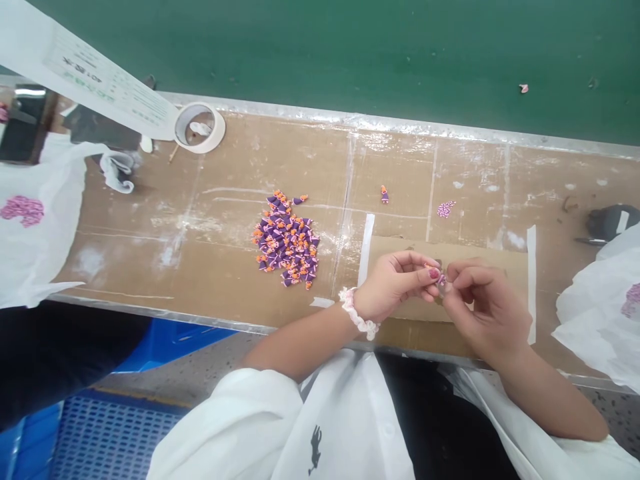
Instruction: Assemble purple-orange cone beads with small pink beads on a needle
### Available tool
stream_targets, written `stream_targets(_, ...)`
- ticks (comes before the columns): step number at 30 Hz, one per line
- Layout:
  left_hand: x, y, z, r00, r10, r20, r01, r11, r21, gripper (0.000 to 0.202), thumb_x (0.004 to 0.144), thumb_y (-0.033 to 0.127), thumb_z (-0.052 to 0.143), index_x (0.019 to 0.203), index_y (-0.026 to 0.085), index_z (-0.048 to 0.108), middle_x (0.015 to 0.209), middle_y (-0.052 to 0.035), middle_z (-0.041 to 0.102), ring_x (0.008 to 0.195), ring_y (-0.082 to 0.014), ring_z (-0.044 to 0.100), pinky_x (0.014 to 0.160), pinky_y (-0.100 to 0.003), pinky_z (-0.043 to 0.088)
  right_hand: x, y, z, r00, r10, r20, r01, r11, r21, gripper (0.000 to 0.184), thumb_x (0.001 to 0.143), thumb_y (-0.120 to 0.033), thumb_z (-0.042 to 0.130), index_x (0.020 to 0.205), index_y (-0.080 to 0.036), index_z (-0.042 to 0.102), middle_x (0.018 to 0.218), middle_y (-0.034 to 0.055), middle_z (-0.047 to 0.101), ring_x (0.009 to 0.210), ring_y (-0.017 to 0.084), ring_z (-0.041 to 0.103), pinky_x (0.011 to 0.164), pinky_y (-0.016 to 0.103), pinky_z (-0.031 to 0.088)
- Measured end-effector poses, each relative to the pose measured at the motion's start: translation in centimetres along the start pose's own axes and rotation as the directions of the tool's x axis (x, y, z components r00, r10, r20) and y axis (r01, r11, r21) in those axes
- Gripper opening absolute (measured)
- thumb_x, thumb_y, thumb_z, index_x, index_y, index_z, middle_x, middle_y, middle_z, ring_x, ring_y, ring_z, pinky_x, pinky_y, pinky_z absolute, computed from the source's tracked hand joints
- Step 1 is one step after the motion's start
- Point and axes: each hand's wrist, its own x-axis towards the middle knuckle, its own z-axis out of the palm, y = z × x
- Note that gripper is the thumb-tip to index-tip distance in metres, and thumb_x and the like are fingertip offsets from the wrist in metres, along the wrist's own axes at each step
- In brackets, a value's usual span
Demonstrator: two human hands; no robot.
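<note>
My left hand (405, 280) pinches a small purple and orange figurine (441, 280) between thumb and fingers, above a taped-down cardboard piece. Touching it from the other side is my right hand (483, 300), its thumb and forefinger pressed together; whatever they hold is too small to make out. A heap of similar purple and orange figurines (287, 240) lies on the table to the left. One single figurine (385, 194) stands apart, beyond my hands. Near it is a little pile of tiny pink and white pieces (446, 209).
A roll of tape (216, 133) and a white printed sheet (100, 73) lie at the back left. White plastic bags with pink pieces rest at the left (45, 220) and right (595, 307). A dark object (613, 221) sits at the far right. Blue crates (110, 433) stand below.
</note>
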Motion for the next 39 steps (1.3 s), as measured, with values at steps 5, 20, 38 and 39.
stream_targets(5,-0.1,0.0,0.0,0.999,0.05,-0.002,-0.049,0.993,0.104,0.036,0.063,0.033,0.088,0.082,0.011,0.067,0.062,-0.0014,0.069,0.055,-0.0093,0.065,0.057,-0.022,0.054,-0.2,-0.1,-0.2,0.993,0.107,0.044,-0.108,0.994,0.021,0.02,0.082,-0.006,0.055,0.082,-0.024,0.047,0.077,0.0002,0.061,0.062,0.013,0.059,0.049,0.024,0.047)
stream_targets(20,0.0,0.0,0.1,0.999,0.043,-0.002,-0.043,0.994,0.101,0.038,0.063,0.035,0.087,0.084,0.011,0.067,0.063,0.0003,0.067,0.055,-0.0082,0.063,0.059,-0.023,0.056,-0.2,0.3,-0.7,0.982,0.18,0.057,-0.185,0.977,0.103,0.016,0.085,-0.011,0.062,0.078,-0.023,0.055,0.077,-0.0008,0.064,0.065,0.012,0.063,0.05,0.021,0.052)
stream_targets(38,1.3,7.6,-5.8,0.481,0.857,-0.186,0.038,0.192,0.981,0.029,0.084,0.013,0.06,0.112,0.019,0.065,0.13,-0.0135,0.057,0.124,-0.0284,0.053,0.102,-0.042,0.046,0.0,2.0,-2.2,0.986,0.143,-0.086,-0.142,0.99,0.012,0.009,0.084,-0.019,0.069,0.087,-0.026,0.063,0.088,0.0033,0.065,0.073,0.018,0.062,0.056,0.031,0.052)
stream_targets(39,0.6,8.4,-6.3,0.423,0.878,-0.222,0.229,0.133,0.964,0.029,0.081,0.011,0.063,0.109,0.019,0.067,0.131,-0.0151,0.056,0.128,-0.0331,0.047,0.106,-0.048,0.04,0.1,2.2,-2.2,0.987,0.135,-0.091,-0.137,0.99,-0.019,0.008,0.085,-0.019,0.068,0.087,-0.026,0.063,0.089,0.0031,0.065,0.072,0.018,0.062,0.057,0.031,0.052)
